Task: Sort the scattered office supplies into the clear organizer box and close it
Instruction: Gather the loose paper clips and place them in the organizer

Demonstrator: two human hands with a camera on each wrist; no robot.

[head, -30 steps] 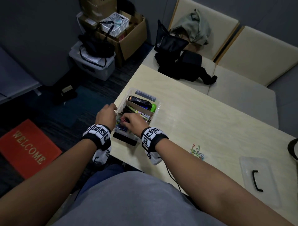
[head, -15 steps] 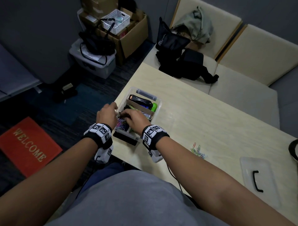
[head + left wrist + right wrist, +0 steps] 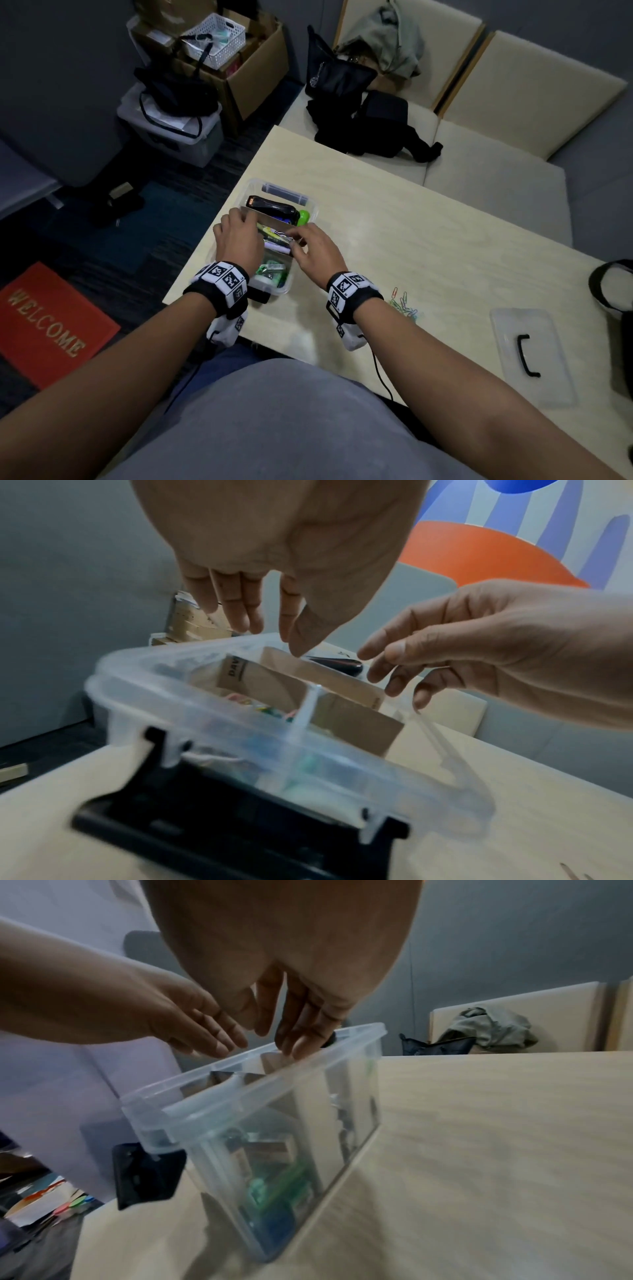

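The clear organizer box stands open near the table's left corner. Cardboard dividers split it. It holds a black stapler, a green item and small coloured supplies. My left hand hovers over the box's left side with fingers straight, and its thumb points at a divider's top edge. My right hand reaches over the right rim into the middle compartment, fingers relaxed and holding nothing I can see. A pile of coloured paper clips lies on the table to my right. The clear lid lies farther right.
The box's black latch hangs toward me at the table's near edge. Black bags and a grey garment sit on the bench beyond the table. A cardboard box, bins and a red mat lie on the floor left. A dark object sits at the right edge.
Both hands have moved from the near compartment and the left rim to the box's middle. The near compartment with its green and white items now shows.
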